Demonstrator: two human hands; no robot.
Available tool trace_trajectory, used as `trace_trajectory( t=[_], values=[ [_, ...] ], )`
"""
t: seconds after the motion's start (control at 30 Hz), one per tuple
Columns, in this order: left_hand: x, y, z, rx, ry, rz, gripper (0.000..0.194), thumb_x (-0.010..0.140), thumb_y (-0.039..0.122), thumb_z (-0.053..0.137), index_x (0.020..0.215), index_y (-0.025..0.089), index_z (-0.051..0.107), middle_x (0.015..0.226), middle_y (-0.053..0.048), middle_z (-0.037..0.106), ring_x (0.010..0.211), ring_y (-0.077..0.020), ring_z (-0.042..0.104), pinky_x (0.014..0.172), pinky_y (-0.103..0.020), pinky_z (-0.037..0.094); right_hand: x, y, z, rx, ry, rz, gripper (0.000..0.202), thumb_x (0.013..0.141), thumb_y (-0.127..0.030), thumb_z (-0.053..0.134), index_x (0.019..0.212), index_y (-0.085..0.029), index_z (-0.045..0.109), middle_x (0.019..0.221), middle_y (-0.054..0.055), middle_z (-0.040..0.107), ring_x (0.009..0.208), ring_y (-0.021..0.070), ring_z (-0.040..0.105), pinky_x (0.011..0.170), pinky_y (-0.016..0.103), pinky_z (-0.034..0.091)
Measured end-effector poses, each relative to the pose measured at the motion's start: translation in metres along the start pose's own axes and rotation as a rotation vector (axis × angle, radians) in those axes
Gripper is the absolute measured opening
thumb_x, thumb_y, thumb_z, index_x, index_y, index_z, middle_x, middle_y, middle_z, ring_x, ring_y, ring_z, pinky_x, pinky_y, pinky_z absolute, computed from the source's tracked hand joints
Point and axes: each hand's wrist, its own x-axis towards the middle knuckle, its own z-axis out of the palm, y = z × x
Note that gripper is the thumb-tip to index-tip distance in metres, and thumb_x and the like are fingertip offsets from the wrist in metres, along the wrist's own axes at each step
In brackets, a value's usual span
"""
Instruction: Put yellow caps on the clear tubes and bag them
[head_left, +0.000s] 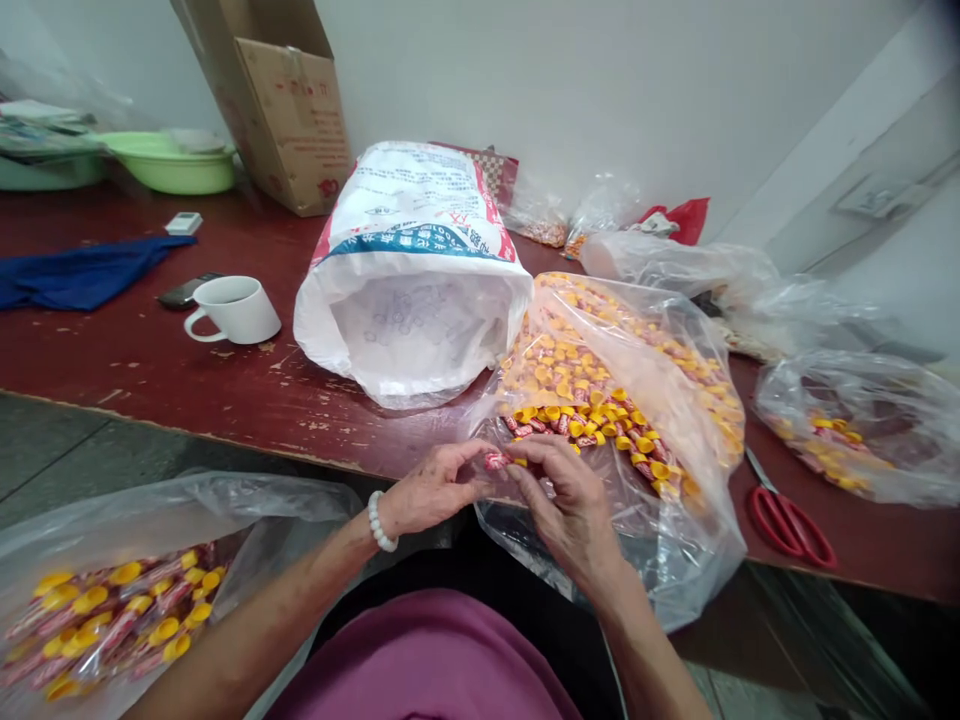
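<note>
Between my two hands, just over the table's front edge, is a small red-and-white printed piece (495,460) with a bit of yellow at its right end. My left hand (431,487), a white bead bracelet on its wrist, pinches its left side with thumb and index finger. The fingertips of my right hand (568,505) close on the other end and partly hide it. Right behind my hands, a clear plastic bag (675,330) lies open with many similar red-and-white pieces with yellow caps (592,420) in it.
A large white woven sack (420,240) lies with its mouth toward me. A white mug (236,310) and blue cloth (90,272) are left; red-handled scissors (791,525) and another clear bag (922,430) are right. A bag of longer capped pieces (112,610) sits low at left.
</note>
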Motion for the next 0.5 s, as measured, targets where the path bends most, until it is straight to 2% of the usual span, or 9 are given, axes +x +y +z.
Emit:
trace_trajectory(
  t=[0.07, 0.17, 0.27, 0.33, 0.4, 0.5],
  values=[
    [0.0, 0.001, 0.004, 0.054, -0.013, 0.0, 0.02, 0.08, 0.031, 0.06, 0.091, 0.014, 0.061, 0.085, -0.002, 0.059, 0.078, -0.0146, 0.05, 0.073, -0.024, 0.04, 0.0, 0.001, 0.003, -0.031, -0.026, -0.022, 0.023, 0.086, -0.018, 0.055, 0.108, -0.021, 0.058, 0.099, 0.005, 0.065, 0.093, 0.0147, 0.061, 0.082, 0.029, 0.05],
    [0.001, -0.001, 0.01, 0.031, 0.006, -0.018, 0.023, 0.079, 0.034, 0.06, 0.087, 0.012, 0.058, 0.081, -0.001, 0.054, 0.074, -0.013, 0.045, 0.07, -0.023, 0.039, -0.003, 0.002, 0.004, -0.042, -0.011, 0.031, 0.035, 0.086, -0.022, 0.055, 0.12, -0.021, 0.049, 0.112, 0.008, 0.062, 0.1, 0.0164, 0.06, 0.085, 0.031, 0.05],
    [0.002, -0.004, 0.015, -0.063, 0.038, -0.044, 0.021, 0.078, 0.032, 0.062, 0.082, 0.012, 0.055, 0.076, 0.001, 0.049, 0.07, -0.0114, 0.042, 0.066, -0.023, 0.037, -0.006, 0.0, 0.007, -0.056, -0.016, 0.049, 0.024, 0.086, -0.025, 0.054, 0.109, -0.022, 0.054, 0.122, 0.009, 0.056, 0.115, 0.0204, 0.052, 0.094, 0.038, 0.045],
    [0.002, -0.006, 0.018, -0.139, 0.052, -0.046, 0.018, 0.076, 0.028, 0.063, 0.082, 0.012, 0.054, 0.076, 0.002, 0.048, 0.07, -0.0109, 0.041, 0.066, -0.022, 0.037, -0.009, -0.002, 0.009, -0.065, -0.079, 0.015, 0.019, 0.084, -0.027, 0.057, 0.102, -0.022, 0.056, 0.122, 0.01, 0.054, 0.119, 0.0218, 0.048, 0.098, 0.041, 0.041],
    [0.002, -0.008, 0.02, -0.203, 0.074, -0.052, 0.017, 0.075, 0.025, 0.064, 0.084, 0.013, 0.055, 0.078, 0.001, 0.049, 0.072, -0.0111, 0.041, 0.067, -0.022, 0.038, -0.012, -0.002, 0.011, -0.064, -0.139, 0.007, 0.023, 0.082, -0.029, 0.06, 0.103, -0.022, 0.057, 0.123, 0.01, 0.051, 0.121, 0.0223, 0.045, 0.101, 0.041, 0.039],
    [0.001, -0.009, 0.021, -0.308, 0.093, -0.113, 0.023, 0.077, 0.028, 0.062, 0.094, 0.014, 0.055, 0.079, 0.001, 0.049, 0.07, -0.0107, 0.043, 0.064, -0.022, 0.039, -0.016, 0.005, 0.013, -0.063, -0.111, 0.05, 0.041, 0.08, -0.034, 0.063, 0.117, -0.022, 0.051, 0.137, 0.012, 0.037, 0.13, 0.0247, 0.034, 0.105, 0.043, 0.035]
  ],
)
